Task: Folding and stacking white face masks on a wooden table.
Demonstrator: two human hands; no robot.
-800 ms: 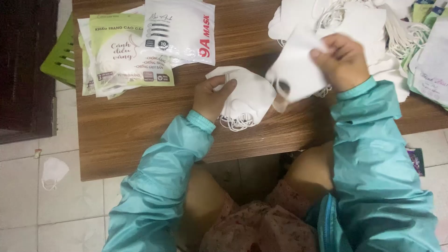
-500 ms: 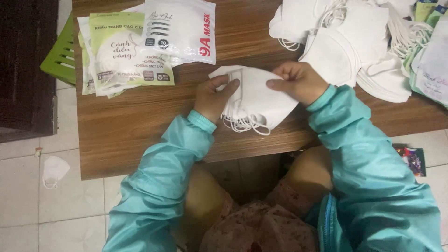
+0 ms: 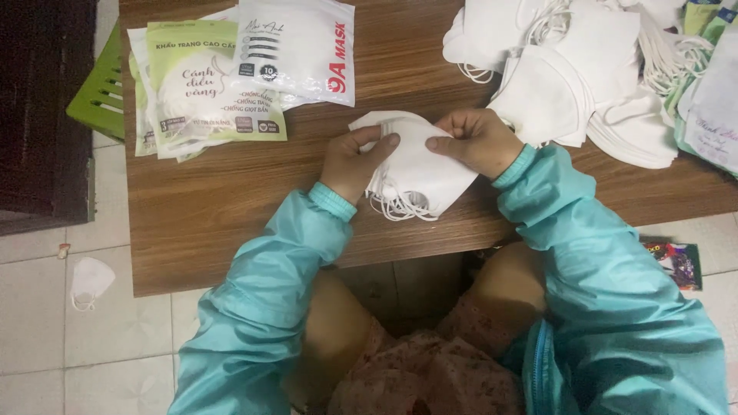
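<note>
A small stack of white face masks (image 3: 419, 169) lies on the brown wooden table (image 3: 215, 207), ear loops hanging toward the near edge. My left hand (image 3: 355, 160) grips the stack's left side with fingers over its top. My right hand (image 3: 478, 140) pinches the stack's right upper edge. Both arms wear teal sleeves. A big loose pile of white masks (image 3: 573, 81) sits at the table's far right, just beyond my right hand.
Flat mask packages, green-and-white (image 3: 207, 84) and white (image 3: 296, 46), lie at the table's far left. A green plastic stool (image 3: 100, 88) stands left of the table. One white mask (image 3: 88, 278) lies on the tiled floor. More packets (image 3: 711, 92) crowd the right edge.
My right hand brought a white mask from the far-right pile down onto the stack. Both hands have now closed in on the stack, squaring it.
</note>
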